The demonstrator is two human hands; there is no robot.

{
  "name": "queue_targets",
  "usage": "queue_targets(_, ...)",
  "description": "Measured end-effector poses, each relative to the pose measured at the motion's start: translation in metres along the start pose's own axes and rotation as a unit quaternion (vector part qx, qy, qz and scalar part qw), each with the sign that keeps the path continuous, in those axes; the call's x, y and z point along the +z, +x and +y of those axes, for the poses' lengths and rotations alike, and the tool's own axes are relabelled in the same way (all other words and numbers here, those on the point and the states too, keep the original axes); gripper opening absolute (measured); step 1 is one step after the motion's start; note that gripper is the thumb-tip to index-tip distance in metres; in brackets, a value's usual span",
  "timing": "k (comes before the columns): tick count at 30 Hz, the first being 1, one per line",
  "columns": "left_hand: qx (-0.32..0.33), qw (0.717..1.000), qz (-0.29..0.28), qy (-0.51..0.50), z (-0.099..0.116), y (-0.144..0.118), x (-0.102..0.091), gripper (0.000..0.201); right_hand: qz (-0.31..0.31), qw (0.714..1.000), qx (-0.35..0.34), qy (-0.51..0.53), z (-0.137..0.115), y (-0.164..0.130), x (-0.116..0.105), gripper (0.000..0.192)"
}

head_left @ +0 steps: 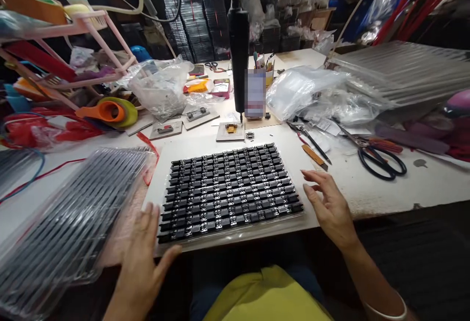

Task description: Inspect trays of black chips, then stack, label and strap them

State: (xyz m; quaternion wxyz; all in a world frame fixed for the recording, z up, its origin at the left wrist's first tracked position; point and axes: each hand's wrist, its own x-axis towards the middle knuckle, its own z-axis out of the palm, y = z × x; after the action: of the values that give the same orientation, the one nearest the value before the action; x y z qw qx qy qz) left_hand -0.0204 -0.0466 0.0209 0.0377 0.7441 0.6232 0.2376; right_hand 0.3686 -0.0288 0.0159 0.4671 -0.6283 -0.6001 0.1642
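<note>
Left hand (141,257) spread flat, palm down, at near-left corner of clear tray (235,233) of black components (229,188) — thumb touching tray's front edge. Right hand (328,203) open, fingers loosely extended, just beside tray's right edge — nothing held. Tray centred on white table (385,186) before hanging electric screwdriver (238,41); stacked trays (69,223) at left, scissors (378,157) at right.
</note>
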Motion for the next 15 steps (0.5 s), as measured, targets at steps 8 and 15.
queue_targets(8,0.061,0.992,-0.019,0.107,0.014,0.002,0.021,0.073,-0.079,0.927,0.021,-0.365,0.049,0.082,-0.026,0.03)
queue_targets(15,0.119,0.992,-0.019,-0.021,0.079,0.025,0.0,0.051,-0.224,0.887,0.117,-0.386,0.052,0.126,-0.015,0.021)
